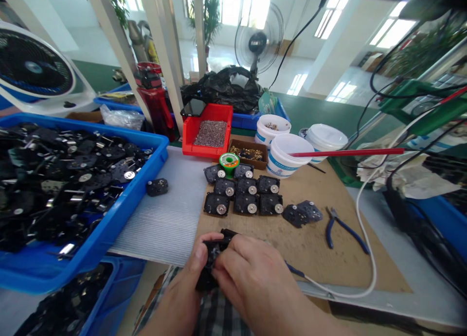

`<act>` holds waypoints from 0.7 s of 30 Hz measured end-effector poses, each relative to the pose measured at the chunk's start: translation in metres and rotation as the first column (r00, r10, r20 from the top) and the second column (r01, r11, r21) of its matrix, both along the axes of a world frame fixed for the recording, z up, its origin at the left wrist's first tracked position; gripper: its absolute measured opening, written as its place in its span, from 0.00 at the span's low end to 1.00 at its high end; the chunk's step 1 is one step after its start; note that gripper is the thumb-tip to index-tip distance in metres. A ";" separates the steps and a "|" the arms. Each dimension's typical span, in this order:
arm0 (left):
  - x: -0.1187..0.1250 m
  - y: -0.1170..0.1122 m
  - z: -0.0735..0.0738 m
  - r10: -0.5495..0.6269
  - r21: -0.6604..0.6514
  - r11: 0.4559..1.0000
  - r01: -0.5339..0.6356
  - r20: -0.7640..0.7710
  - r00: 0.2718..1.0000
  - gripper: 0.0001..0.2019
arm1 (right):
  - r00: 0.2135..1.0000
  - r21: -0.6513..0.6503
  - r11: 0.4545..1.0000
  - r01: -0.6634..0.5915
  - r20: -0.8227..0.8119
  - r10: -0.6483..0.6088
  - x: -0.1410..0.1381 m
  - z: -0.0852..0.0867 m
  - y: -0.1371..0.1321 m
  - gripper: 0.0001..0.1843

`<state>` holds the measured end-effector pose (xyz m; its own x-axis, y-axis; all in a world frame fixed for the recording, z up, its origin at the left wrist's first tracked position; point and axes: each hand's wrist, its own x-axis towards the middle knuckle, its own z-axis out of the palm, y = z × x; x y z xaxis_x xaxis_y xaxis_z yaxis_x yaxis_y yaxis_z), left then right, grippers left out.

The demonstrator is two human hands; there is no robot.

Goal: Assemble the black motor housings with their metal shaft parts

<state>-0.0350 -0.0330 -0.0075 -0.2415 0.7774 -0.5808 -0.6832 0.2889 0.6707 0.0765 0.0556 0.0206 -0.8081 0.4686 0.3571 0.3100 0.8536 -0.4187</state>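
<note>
1. Lower centre: a black module (212, 254) is apparently being adjusted by hand; the next move likely calls for a steady hold.
2. The left hand (189, 277) grips it; the right hand (251, 268) curls narrowly against it, any pinched part hidden.
3. Centre: similar modules (246, 203) in rows.
4. Beyond, upper centre: a red bin (204, 151).

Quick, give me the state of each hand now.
Left hand: closed on a black part, holding it.
Right hand: curled over the same black part; whether it grips anything cannot be told.
</note>
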 end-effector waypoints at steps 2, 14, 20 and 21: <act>0.000 0.000 0.001 0.032 0.016 0.999 -0.035 0.172 0.985 0.21 | 0.999 -0.083 0.997 -0.004 -0.046 0.000 0.003 -0.001 0.001 0.06; -0.002 0.001 0.010 0.013 0.136 0.987 -0.086 0.466 0.885 0.20 | 0.982 -0.221 0.974 -0.053 -0.190 0.010 0.018 0.000 0.007 0.07; 0.000 -0.002 0.003 -0.015 0.163 0.984 -0.065 0.447 0.894 0.18 | 0.980 -0.166 0.985 -0.049 -0.199 0.016 0.009 -0.001 0.000 0.08; 0.000 -0.002 0.002 -0.024 0.169 0.984 -0.055 0.436 0.899 0.18 | 0.979 -0.151 0.987 -0.051 -0.203 0.019 0.008 -0.002 0.000 0.08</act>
